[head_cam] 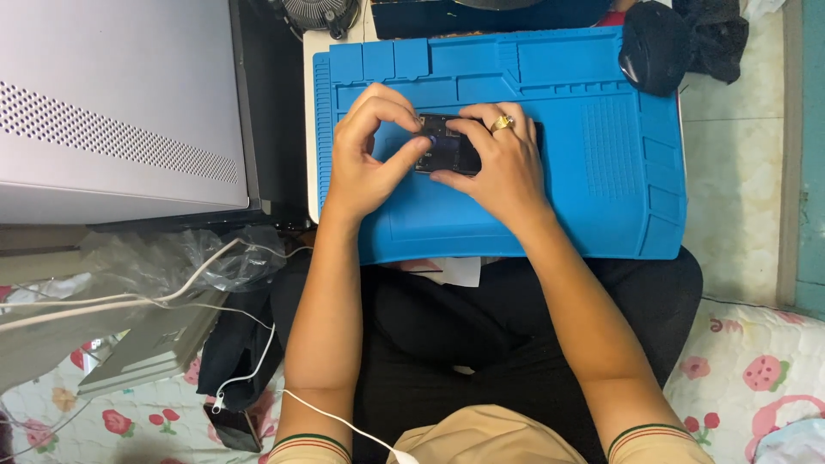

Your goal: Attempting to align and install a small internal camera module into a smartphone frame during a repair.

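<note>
Two bare hands meet over one small, dark, glossy device (447, 153) lying mid-way on a ridged blue rubbery work mat (601, 206). The left hand (369, 159) pinches its left end with curled fingers, and the right hand (498, 163) — wearing one gold ring (502, 124) — lies cupped over its right half. One black computer mouse (655, 47) sits at the mat's far right corner, a perforated silver case (120, 103) stands left, and white cables (206, 292) trail below.

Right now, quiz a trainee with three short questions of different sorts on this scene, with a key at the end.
1. True or false: both hands touch the small dark rectangular device.
2. Which hand wears the gold ring? A) left B) right
3. Fill in: the device lies on a ___ ridged rubber work mat.

Key: 1 true: left hand and right hand both grip it. 2 B. 3 blue.
</note>
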